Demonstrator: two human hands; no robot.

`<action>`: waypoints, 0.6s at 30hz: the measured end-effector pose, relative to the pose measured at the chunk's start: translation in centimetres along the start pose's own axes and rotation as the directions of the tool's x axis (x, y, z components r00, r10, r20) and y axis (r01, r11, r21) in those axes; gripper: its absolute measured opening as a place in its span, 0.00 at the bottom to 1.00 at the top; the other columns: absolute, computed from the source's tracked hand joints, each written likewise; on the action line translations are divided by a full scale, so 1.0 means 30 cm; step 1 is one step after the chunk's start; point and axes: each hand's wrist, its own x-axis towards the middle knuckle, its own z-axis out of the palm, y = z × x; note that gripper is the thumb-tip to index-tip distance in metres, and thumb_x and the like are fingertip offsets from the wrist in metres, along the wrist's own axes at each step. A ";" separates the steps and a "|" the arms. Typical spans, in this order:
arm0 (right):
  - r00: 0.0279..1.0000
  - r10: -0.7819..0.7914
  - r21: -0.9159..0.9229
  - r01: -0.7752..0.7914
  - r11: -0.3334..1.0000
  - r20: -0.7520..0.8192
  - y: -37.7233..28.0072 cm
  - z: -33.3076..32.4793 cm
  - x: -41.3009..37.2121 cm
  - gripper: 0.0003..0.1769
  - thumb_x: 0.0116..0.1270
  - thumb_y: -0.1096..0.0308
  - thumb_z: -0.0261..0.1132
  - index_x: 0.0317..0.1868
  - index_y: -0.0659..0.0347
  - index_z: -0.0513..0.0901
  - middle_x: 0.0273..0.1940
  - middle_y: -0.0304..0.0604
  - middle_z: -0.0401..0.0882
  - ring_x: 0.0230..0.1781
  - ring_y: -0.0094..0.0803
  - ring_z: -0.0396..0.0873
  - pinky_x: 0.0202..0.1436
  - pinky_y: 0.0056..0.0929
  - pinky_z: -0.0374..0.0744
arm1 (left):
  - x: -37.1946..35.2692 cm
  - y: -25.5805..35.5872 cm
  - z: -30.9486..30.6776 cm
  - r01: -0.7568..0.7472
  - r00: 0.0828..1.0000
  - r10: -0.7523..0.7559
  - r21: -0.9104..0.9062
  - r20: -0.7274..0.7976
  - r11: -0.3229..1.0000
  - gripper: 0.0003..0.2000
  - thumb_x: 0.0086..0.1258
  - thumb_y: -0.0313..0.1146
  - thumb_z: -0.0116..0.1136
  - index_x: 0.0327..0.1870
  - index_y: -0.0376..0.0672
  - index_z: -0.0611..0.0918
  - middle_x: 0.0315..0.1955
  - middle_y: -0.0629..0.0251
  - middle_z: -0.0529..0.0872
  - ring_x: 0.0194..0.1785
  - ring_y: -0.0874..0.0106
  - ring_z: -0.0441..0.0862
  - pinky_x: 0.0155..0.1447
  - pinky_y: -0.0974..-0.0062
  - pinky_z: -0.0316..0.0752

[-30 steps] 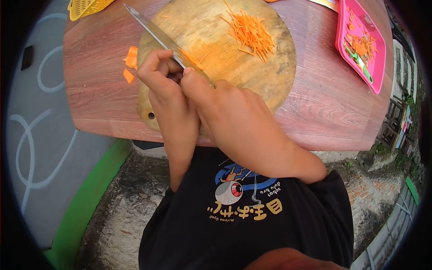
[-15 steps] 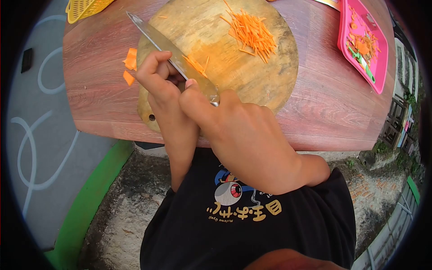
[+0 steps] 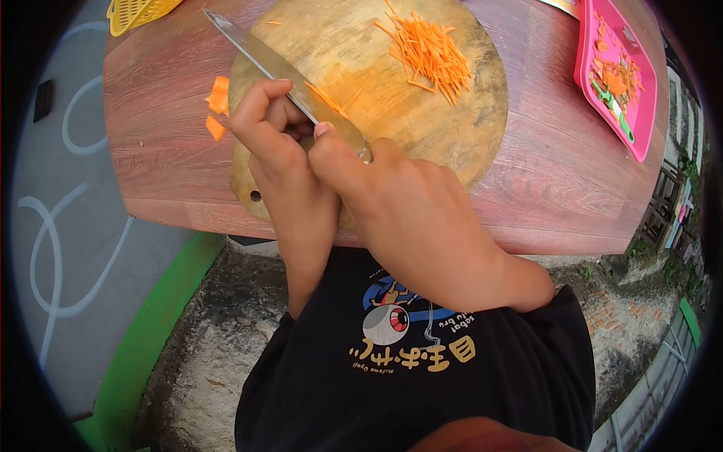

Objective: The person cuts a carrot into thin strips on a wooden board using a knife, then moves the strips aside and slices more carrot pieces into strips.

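Observation:
My right hand (image 3: 414, 203) is wrapped round the handle of a large knife (image 3: 263, 56), whose blade slants up and left over the round wooden board (image 3: 444, 135). Curled fingers of my left hand (image 3: 275, 139) sit against the near side of the blade, on the board's left part; what they press on is hidden. A few thin carrot strips (image 3: 331, 100) lie along the blade's far side. Farther right on the board is a pile of carrot strips (image 3: 437, 56). Flat carrot pieces (image 3: 218, 98) rest on the table just left of the board.
The board lies on a reddish wooden table (image 3: 166, 151). A yellow basket (image 3: 135, 11) stands at the table's far left. At the right, a pink tray (image 3: 644, 128) holds carrot scraps and a green-handled peeler (image 3: 621, 123). The table's near edge is close to my body.
The view has shifted slightly, with the board's pile and the pink tray a little farther right. The knife's tip has moved slightly up and left; both hands keep their hold.

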 end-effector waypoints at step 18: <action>0.994 -0.075 0.205 0.091 0.975 -0.085 0.017 0.014 0.023 0.10 0.72 0.71 0.59 0.50 0.61 0.70 0.32 0.61 0.84 0.33 0.63 0.85 0.33 0.55 0.81 | -0.001 -0.007 -0.008 -0.125 0.992 0.125 0.018 0.002 0.992 0.24 0.69 0.16 0.58 0.62 0.39 0.63 0.33 0.60 0.79 0.37 0.71 0.77 0.44 0.73 0.73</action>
